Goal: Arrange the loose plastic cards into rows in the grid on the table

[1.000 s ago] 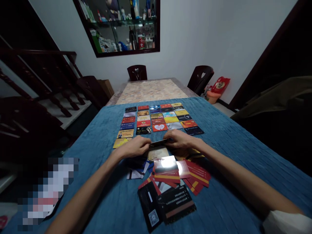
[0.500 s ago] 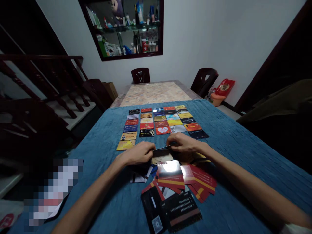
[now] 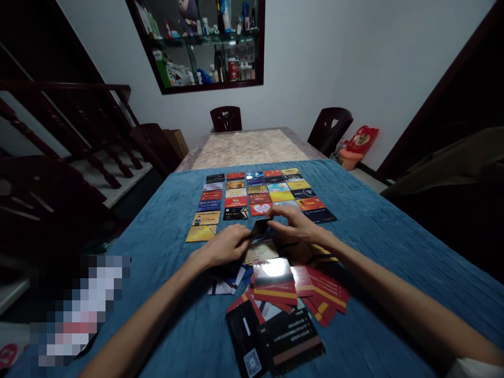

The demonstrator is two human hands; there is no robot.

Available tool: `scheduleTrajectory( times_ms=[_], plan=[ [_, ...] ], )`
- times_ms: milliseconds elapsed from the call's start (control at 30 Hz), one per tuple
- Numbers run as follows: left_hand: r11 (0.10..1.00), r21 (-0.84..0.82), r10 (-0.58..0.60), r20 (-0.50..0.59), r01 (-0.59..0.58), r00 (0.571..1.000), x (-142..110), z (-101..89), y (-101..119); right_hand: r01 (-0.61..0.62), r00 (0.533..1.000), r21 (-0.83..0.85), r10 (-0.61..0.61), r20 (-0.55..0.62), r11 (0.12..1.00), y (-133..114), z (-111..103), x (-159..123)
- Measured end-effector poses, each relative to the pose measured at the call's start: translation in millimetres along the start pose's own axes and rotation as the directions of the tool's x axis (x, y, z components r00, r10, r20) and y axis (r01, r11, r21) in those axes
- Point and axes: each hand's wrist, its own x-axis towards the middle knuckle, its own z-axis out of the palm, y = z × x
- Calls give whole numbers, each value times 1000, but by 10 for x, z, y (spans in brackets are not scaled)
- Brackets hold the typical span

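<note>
Between my two hands a dark card (image 3: 260,227) is held up at a tilt. My left hand (image 3: 230,243) pinches its lower left edge, while my right hand (image 3: 293,223) grips its upper right corner. Just below lies a loose pile: a cream card (image 3: 263,252), a shiny silver-and-red card (image 3: 274,275), red cards with yellow stripes (image 3: 328,287) and two black cards (image 3: 293,336) nearest me. Beyond my hands, colourful cards lie face up in columns, among them a black card with a diamond shape (image 3: 236,213) and a yellow card (image 3: 201,233). My right fingers partly hide a heart card (image 3: 260,209).
A blue cloth (image 3: 165,262) covers the near part of the table, with the patterned tabletop (image 3: 252,149) beyond. A blurred-out flat object (image 3: 82,310) lies at the left. Chairs (image 3: 331,128) stand around the far end, and a stair railing (image 3: 63,126) runs along the left.
The card in my hands has turned from nearly edge-on to tilted, showing its dark face. My right hand has shifted slightly up, its fingers now at the upper corner.
</note>
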Motion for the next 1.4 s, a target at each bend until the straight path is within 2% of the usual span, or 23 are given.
scheduleTrajectory(
  times_ms=[100,167,300,400,633,833,1000,1133,1400],
  plan=[
    [999,-41,-20,-87,17,996,9,23,-3,67,995,-162,-78,-61,984,-10,25,20],
    [994,-103,-42,-189,23,981,11,31,0,92,990,-281,-119,-79,955,-14,38,26],
    [970,-243,-102,-395,3,913,19,53,27,104,987,-447,-148,-64,889,-22,66,21],
    [959,-282,-133,-448,2,884,38,85,66,104,987,-503,-153,-57,858,-36,89,17],
    [956,-293,-171,-452,35,875,81,151,98,131,982,-522,-183,-49,843,-54,152,15],
    [961,-264,-196,-442,82,876,38,148,30,21,1000,-399,-28,-13,917,66,162,-33],
    [970,-218,-202,-460,111,864,25,211,-48,9,1000,-372,-10,1,928,114,136,-60],
    [974,-188,-201,-469,126,860,25,249,-77,59,998,-440,-64,2,896,108,112,-62],
    [972,-204,-197,-418,119,887,25,274,-83,167,986,-590,-139,92,790,95,143,-68]
  ],
)
